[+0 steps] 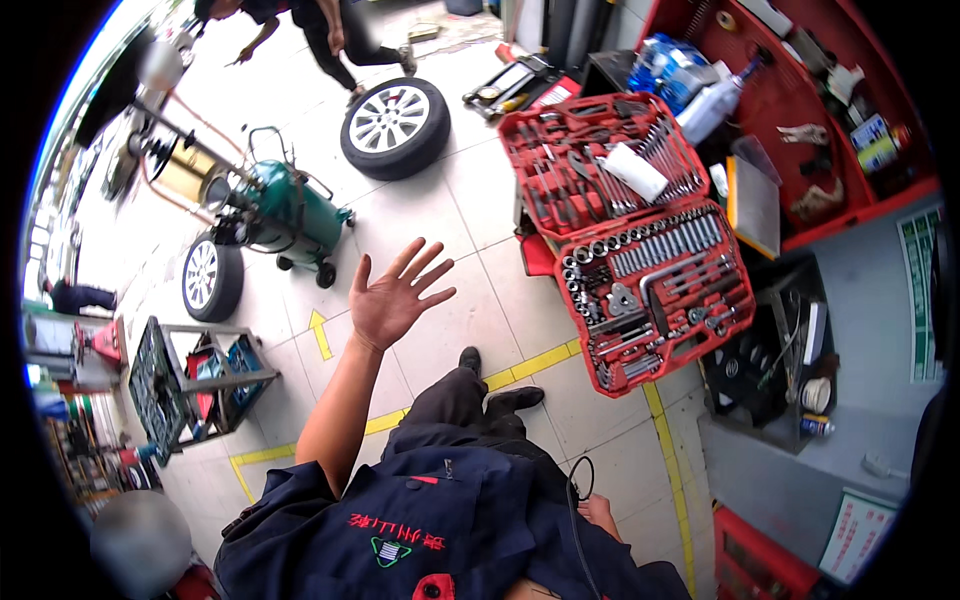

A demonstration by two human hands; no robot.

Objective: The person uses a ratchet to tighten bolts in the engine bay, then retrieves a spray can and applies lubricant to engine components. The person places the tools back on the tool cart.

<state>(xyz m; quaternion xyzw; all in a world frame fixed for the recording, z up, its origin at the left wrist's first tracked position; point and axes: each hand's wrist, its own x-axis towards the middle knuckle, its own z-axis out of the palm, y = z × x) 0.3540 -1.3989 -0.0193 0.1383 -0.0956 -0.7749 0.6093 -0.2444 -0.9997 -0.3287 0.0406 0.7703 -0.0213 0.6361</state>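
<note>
My left hand (392, 303) is raised in front of me, palm up and fingers spread, with nothing in it. Down by my right hip, my right hand (600, 514) shows only in part; its fingers are mostly hidden, beside a thin black cable (578, 492) that loops over my dark jacket (400, 530). To the right of my left hand lies an unfolded red tool case (597, 372). Sockets (670, 248) and ratchets fill its near half; wrenches (668, 160) and pliers sit in the far half, with a white object (636, 173) lying across them.
Ahead are a loose wheel (428, 140), a green wheeled tank (305, 215) and a walking person (325, 40). Another wheel (230, 280) and a tool cart (225, 385) stand left. A red tray (790, 180) holds bottles and parts at right. Yellow lines (545, 360) mark the tiled floor.
</note>
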